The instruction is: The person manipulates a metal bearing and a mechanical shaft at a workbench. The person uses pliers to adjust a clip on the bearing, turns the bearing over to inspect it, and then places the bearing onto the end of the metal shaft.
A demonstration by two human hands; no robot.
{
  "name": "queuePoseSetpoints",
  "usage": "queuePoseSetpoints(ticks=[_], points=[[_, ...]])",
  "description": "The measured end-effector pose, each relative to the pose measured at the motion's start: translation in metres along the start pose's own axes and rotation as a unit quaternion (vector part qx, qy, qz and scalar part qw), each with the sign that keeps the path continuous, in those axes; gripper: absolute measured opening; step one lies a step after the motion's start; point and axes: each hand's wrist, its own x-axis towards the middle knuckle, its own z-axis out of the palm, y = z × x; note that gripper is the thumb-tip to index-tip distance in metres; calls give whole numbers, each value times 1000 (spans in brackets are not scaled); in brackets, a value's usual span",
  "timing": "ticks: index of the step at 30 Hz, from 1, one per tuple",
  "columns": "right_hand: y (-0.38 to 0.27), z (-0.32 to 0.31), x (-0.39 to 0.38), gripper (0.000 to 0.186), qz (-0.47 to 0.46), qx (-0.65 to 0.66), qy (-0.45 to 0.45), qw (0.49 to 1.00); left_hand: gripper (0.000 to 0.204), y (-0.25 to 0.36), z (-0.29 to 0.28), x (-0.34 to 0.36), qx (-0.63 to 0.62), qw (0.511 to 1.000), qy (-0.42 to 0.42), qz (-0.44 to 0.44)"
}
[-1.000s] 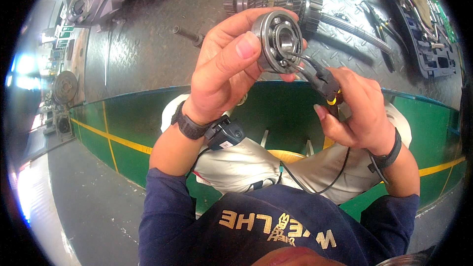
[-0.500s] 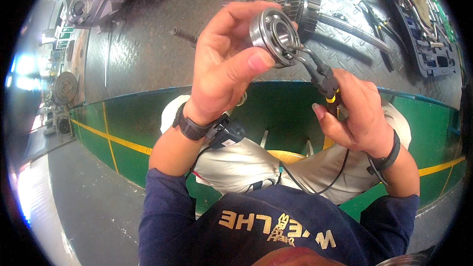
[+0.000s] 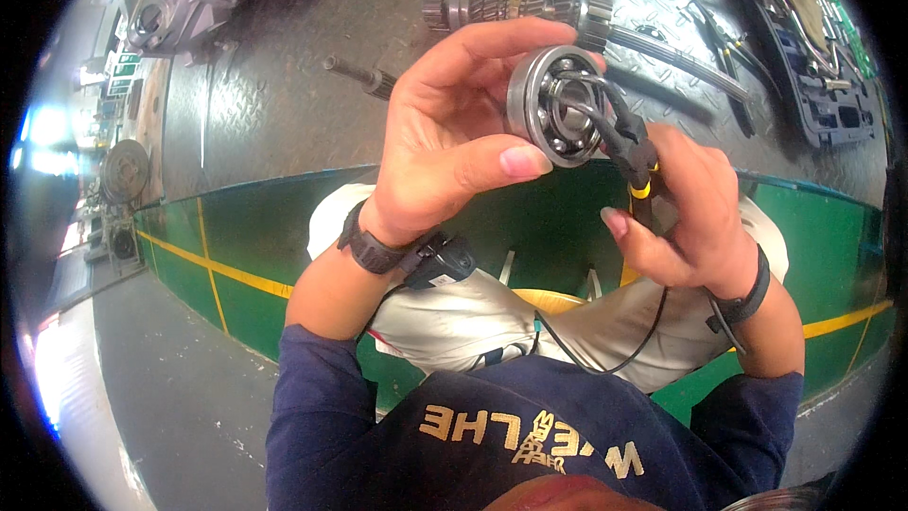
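Note:
My left hand (image 3: pixel 445 123) is closed around a shiny steel ball bearing (image 3: pixel 530 99), thumb on its near side and fingers over the top. The bearing is tilted, so its balls and bore face right. In my right hand (image 3: pixel 695 213) is a pair of bent-nose circlip pliers (image 3: pixel 626 140), dark with yellow bands on the handles. The two curved tips lie across the bearing's open face, over its bore; whether they touch the ring cannot be made out. Just beyond my hands a gear shaft (image 3: pixel 511 4) lies on the metal bench.
The diamond-plate bench (image 3: pixel 274 123) has a blue front edge above a green panel. A cast metal housing (image 3: pixel 180 9) stands far left. A splined shaft (image 3: pixel 681 61), another pair of pliers (image 3: pixel 724 47) and an open tool case (image 3: pixel 823 85) are at the right. A thin rod (image 3: pixel 355 74) lies left.
The bearing has come nearer and a little to the right, turned to show more of its face. The pliers' tips have shifted up across the bore.

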Motion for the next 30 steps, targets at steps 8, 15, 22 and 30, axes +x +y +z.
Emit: queuePoseSetpoints(ticks=[8,15,22,30], points=[[-2,1,1,54,-6,0,8,1000,105,7,3,-4,-39,995,-4,-86],[-2,0,2,52,-5,8,13,1000,103,6,2,-1,-45,994,-18,-94],[-3,8,-1,50,52,101,-6,994,69,-7,1,-3,-14,998,-13,59],[-6,-1,-1,51,29,-16,-25,999,100,-4,2,-6,59,997,-9,-40]])
